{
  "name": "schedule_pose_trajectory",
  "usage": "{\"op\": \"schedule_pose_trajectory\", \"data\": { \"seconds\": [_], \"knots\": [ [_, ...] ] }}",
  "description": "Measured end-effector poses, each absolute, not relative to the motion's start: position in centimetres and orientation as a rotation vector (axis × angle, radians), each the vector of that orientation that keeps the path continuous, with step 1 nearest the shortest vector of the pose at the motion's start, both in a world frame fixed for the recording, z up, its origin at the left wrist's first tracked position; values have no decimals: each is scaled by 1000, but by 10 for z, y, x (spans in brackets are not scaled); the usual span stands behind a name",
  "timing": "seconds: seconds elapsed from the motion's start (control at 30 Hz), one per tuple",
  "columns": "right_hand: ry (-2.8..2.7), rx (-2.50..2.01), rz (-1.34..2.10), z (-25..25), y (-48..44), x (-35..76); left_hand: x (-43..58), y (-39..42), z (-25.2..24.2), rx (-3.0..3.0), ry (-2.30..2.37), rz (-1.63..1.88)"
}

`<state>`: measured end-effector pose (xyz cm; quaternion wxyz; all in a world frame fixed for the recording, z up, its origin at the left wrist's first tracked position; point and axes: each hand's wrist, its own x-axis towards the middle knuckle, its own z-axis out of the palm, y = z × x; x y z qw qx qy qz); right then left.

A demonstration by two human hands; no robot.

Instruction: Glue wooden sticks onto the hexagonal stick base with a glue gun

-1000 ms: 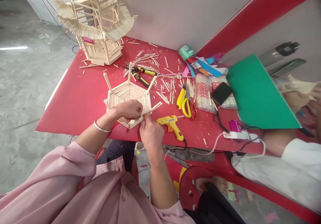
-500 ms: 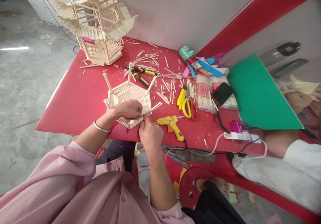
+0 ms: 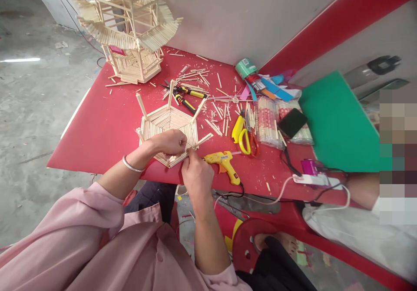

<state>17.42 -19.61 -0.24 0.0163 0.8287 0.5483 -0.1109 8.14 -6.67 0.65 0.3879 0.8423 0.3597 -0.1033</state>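
Observation:
A hexagonal frame of thin wooden sticks point(image 3: 169, 124) lies on the red table point(image 3: 104, 126) near its front edge, with several posts slanting up from its corners. My left hand point(image 3: 167, 142) rests curled on the frame's near side and grips it. My right hand point(image 3: 194, 171) is closed in a pinch at the frame's near right corner, on a stick there. A yellow glue gun point(image 3: 224, 163) lies just right of my right hand.
A tall pagoda of sticks point(image 3: 130, 30) stands at the back left. Pliers point(image 3: 185, 97), loose sticks, yellow scissors point(image 3: 243, 134), stick packets point(image 3: 267, 121), a phone point(image 3: 292, 122), a green sheet point(image 3: 339, 126) and a power strip point(image 3: 312, 179) lie to the right. Another person sits at the right.
Both hands stay on the frame's near edge with only small finger shifts. The view has drifted slightly.

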Motion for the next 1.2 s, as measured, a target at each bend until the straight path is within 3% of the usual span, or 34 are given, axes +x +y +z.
{"op": "schedule_pose_trajectory", "data": {
  "seconds": [1.2],
  "knots": [
    [1987,2760,-175,-27,-219,177,72,-65,2,2125,744,-169]
  ]
}}
